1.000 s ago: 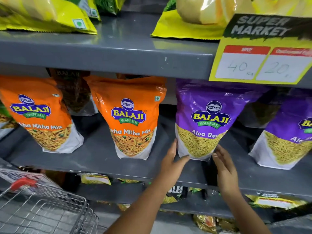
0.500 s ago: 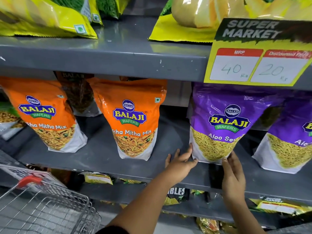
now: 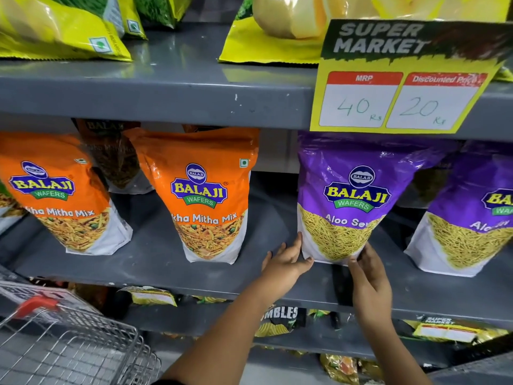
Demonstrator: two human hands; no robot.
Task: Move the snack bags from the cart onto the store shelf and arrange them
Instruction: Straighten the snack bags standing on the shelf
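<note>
A purple Balaji Aloo Sev bag [image 3: 352, 201] stands upright on the grey middle shelf [image 3: 155, 262]. My left hand [image 3: 286, 263] grips its lower left corner, fingers running up the bag's side. At the lower right corner, my right hand [image 3: 367, 270] pinches the bag's base. A second purple Aloo Sev bag [image 3: 472, 218] stands to the right. Two orange Mitha Mix bags [image 3: 206, 195] [image 3: 58, 195] stand to the left, with a dark bag [image 3: 113, 157] behind them. The wire cart [image 3: 72, 348] with a red handle sits at the bottom left; no bags show in it.
A yellow price sign [image 3: 399, 87] hangs from the upper shelf edge, just above the held bag. Yellow snack bags [image 3: 55, 31] lie on the top shelf. Lower shelves hold more packets [image 3: 280, 320]. A gap of bare shelf lies between the orange and purple bags.
The held purple bag has slid to the right along the shelf, and both hands have moved with it and closed on its bottom corners.
</note>
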